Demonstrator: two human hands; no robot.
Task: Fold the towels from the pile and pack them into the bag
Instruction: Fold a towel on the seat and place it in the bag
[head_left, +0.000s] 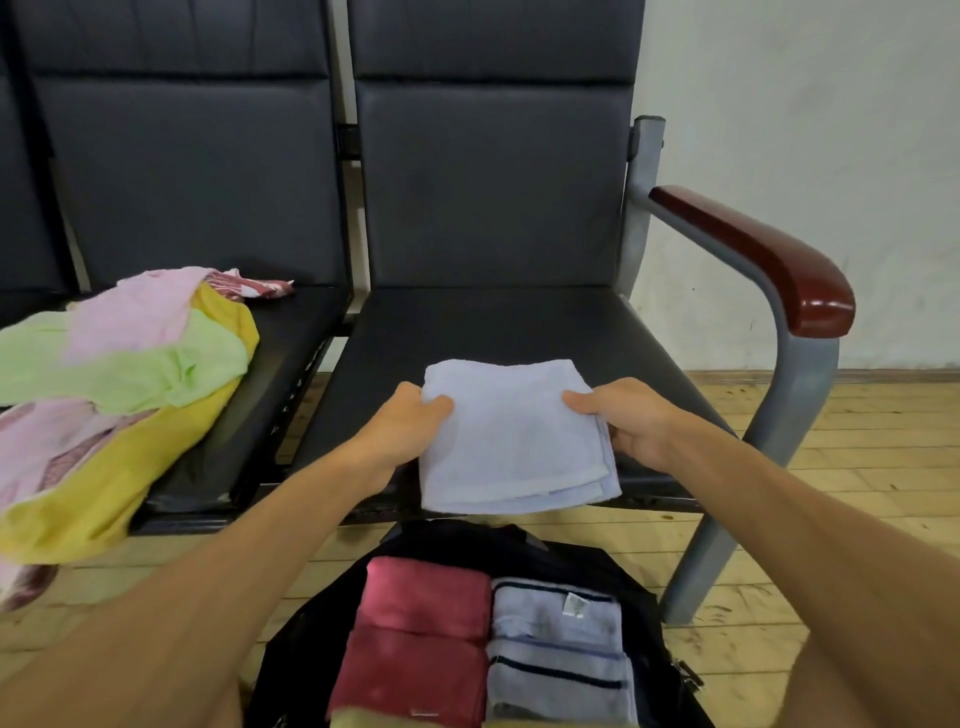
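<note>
So, left hand (402, 423): clamped on the left edge of the folded pale-blue towel (511, 441), thumb on top, fingers tucked under.
Right hand (631, 421): gripped the towel's right edge the same way, thumb on top, fingers curled beneath.
Arms: both forearms bare, reached forward and converging on the towel, wrists roughly level.
Towel: folded to a rough square, layered edges showing at the near right corner. It sat over the front of the right seat (519, 322), near edge overhanging the seat front. Lifted or resting: could not tell.
Bag (592, 558): black, open, on the floor in front of the seat, between the forearms.
Bag contents: folded red towels (421, 634) on the left, grey-blue striped towels (558, 639) on the right, touching side by side.
Pile (119, 374): unfolded pink, green and yellow towels heaped on the left seat (291, 338), well apart from both hands, spilling over its front.
Armrest (753, 249): dark red, right of the seat.
Floor (857, 467): wooden boards.
</note>
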